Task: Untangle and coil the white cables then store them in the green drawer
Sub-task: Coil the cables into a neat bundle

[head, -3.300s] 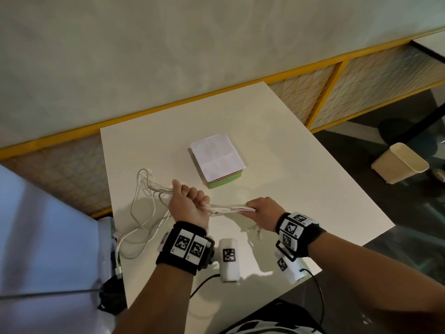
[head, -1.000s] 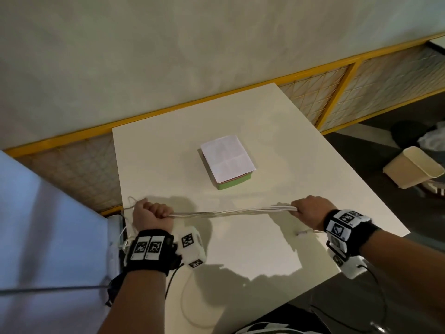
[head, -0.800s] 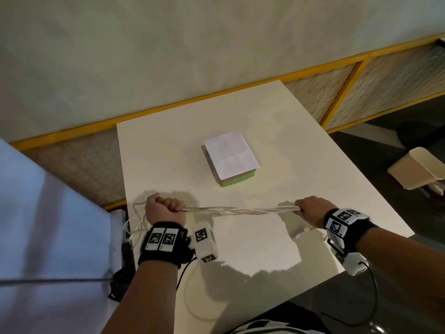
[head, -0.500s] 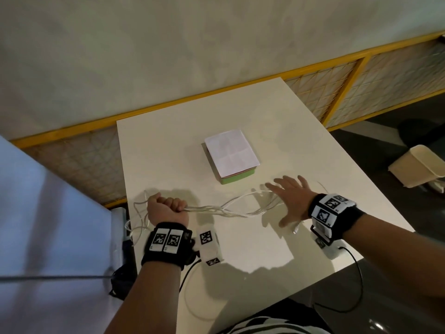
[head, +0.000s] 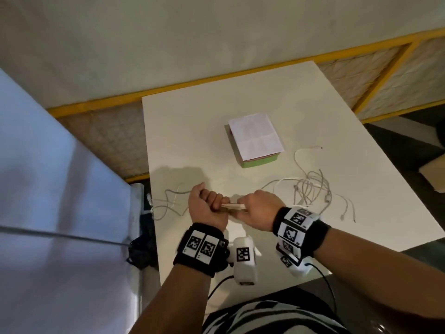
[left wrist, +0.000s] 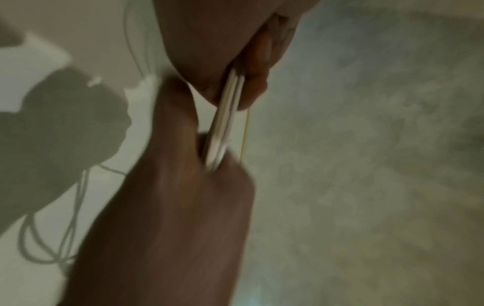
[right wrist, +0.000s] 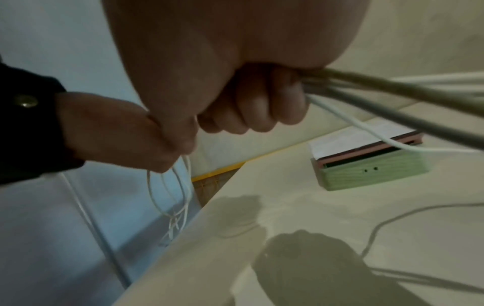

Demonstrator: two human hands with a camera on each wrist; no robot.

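Observation:
Several white cables (head: 312, 187) lie in a loose tangle on the white table (head: 313, 104), right of my hands. My left hand (head: 209, 201) grips the bundle in a fist. My right hand (head: 252, 206) grips the same bundle right beside it, and only a short straight stretch of cable (head: 233, 206) shows between them. In the left wrist view that stretch (left wrist: 225, 120) runs from fist to fist. The cable ends (head: 168, 201) trail left of my left hand and hang over the table's edge (right wrist: 172, 198). The green drawer (head: 261, 163) is shut, with a white paper (head: 255, 135) on top.
The table's left edge (head: 150, 189) is close to my left hand; beyond it stands a pale blue surface (head: 48, 189). A yellow-framed mesh fence (head: 375, 75) runs behind the table. A cardboard box (head: 433, 173) sits on the floor at the right.
My right hand let go of the stretched bundle, opened, then came back next to the left hand and gripped the cables again. The slack cable now lies in loops on the right.

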